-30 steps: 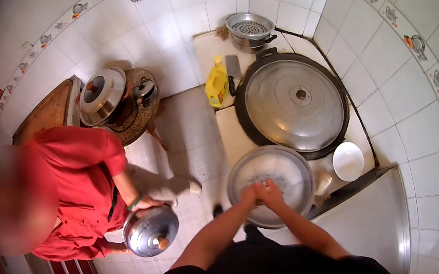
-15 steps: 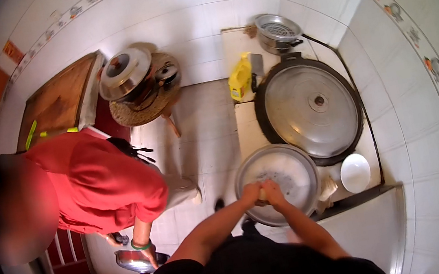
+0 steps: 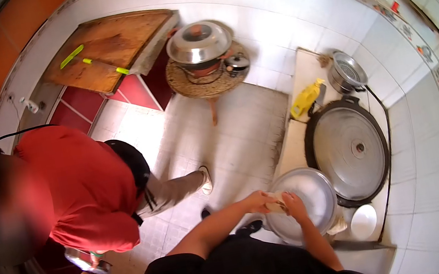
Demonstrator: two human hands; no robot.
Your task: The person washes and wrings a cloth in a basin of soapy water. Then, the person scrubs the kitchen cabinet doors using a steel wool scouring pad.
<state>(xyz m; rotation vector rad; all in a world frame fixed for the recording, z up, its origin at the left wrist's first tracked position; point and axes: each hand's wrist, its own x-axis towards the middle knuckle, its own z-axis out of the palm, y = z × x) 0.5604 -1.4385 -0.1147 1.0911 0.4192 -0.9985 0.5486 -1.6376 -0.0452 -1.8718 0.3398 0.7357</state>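
Observation:
A large metal basin (image 3: 324, 198) with whitish, cloudy water stands in front of me at the counter's near end. Over its left rim, my left hand (image 3: 257, 202) and my right hand (image 3: 294, 206) are both closed on a pale, cloth-like piece (image 3: 276, 203). It spans the short gap between them, and its exact kind is hard to make out. Right of the basin, another light crumpled item (image 3: 338, 226) lies near a white bowl (image 3: 363, 222).
A big lidded pan (image 3: 344, 144) is set in the counter beyond the basin, with a yellow bottle (image 3: 307, 99) and a steamer pot (image 3: 346, 70) behind. A person in red (image 3: 84, 184) bends at left, handling a metal pot (image 3: 85, 260). A round stool (image 3: 204, 84) bears a lidded pot.
My view has turned left. My hands have drawn apart and shifted toward the basin's left rim, and the pale cloth now shows more between them. The person in red has moved.

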